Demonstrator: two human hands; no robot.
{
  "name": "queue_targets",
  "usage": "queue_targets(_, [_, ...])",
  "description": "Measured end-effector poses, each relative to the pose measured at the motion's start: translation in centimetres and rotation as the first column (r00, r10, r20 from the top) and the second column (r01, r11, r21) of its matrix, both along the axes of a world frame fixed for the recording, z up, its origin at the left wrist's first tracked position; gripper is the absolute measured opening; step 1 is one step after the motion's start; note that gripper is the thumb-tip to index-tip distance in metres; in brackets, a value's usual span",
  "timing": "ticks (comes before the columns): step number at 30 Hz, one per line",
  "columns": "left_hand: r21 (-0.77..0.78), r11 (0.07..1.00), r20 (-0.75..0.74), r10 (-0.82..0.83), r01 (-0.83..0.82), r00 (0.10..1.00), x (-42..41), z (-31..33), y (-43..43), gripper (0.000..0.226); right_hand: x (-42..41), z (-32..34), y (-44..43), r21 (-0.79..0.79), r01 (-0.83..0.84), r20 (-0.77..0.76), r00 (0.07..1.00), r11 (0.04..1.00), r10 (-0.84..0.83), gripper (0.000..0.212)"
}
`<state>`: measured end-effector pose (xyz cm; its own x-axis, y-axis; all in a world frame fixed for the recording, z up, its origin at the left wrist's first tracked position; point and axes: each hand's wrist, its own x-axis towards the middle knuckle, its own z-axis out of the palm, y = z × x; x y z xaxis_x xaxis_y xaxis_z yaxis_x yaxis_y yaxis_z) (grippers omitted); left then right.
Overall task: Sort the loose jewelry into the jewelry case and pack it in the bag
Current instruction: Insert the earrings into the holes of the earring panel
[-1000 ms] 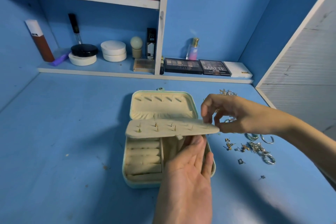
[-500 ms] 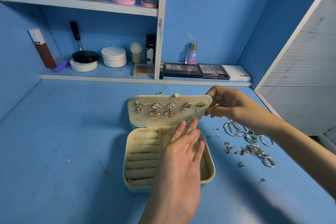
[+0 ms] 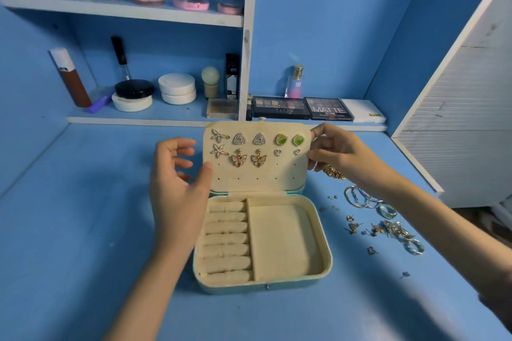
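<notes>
**While Holding the Earring Panel Upright: Risks, Then Contents**

Head view. Pinches the right edge of the earring panel (image 3: 255, 178) with the right hand (image 3: 332, 152), fingers and thumb curled round it. Rests only the thumb of the left hand (image 3: 177, 174) against the left edge, other fingers loosely curled and gripping nothing. Holds the panel raised above the hinge of the jewelry case (image 3: 327, 255), lying open on the blue table (image 3: 69, 230) between both hands.

Likely to drop the panel forward on any slip of that 1 pinch, jolting any stud with a loose back. Could drag the right forearm through the loose jewelry (image 3: 388, 225), spread just beside the case on its right, and scatter small pieces. Easy to miss 1 tiny stud (image 3: 405, 274), lying apart toward the front. Could snag the gold chain (image 3: 333, 171) just below the right hand; cannot tell whether held or lying on the table.

Contents: 10 earrings (image 3: 259, 138) pinned on the panel, 5 pairs across the top 2 rows, lower holes bare. Nothing on the ring rolls (image 3: 227, 238) at left, nothing in the square compartment (image 3: 279, 241) at right. No bag in view.
</notes>
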<state>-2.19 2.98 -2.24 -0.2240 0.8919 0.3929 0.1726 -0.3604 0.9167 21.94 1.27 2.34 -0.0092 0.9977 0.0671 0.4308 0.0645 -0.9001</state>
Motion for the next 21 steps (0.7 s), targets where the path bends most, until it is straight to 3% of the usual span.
queue_targets(3, [-0.051, 0.993, -0.043, -0.105, 0.103, 0.994, -0.5, -0.5, 1.1, 0.047, 0.1, -0.2, 0.2, -0.005, 0.011, 0.009, 1.0, 1.0, -0.011, 0.019])
queue_targets(7, [-0.117, 0.977, -0.088, -0.186, 0.176, 0.979, -0.8, -1.3, 1.6, 0.023, 0.2, -0.5, 0.2, -0.013, 0.02, 0.002, 1.0, 1.0, -0.02, 0.015])
queue_targets(10, [-0.104, 0.974, -0.035, -0.204, 0.199, 0.978, -0.7, -1.4, 1.6, 0.016, 0.4, -0.5, 0.1, -0.014, 0.015, 0.01, 1.0, 1.0, -0.015, 0.014])
queue_targets(16, [-0.079, 0.974, -0.012, -0.214, 0.213, 0.977, -0.8, -1.4, 1.6, 0.022, 0.9, 0.0, -1.1, -0.041, -0.005, 0.137, 0.991, 0.999, 0.011, 0.022])
queue_targets(21, [-0.061, 0.97, -0.015, -0.235, 0.234, 0.972, -0.9, -1.5, 1.6, 0.027, 1.9, 0.2, -3.1, -0.055, -0.034, 0.336, 0.941, 0.998, 0.05, 0.021])
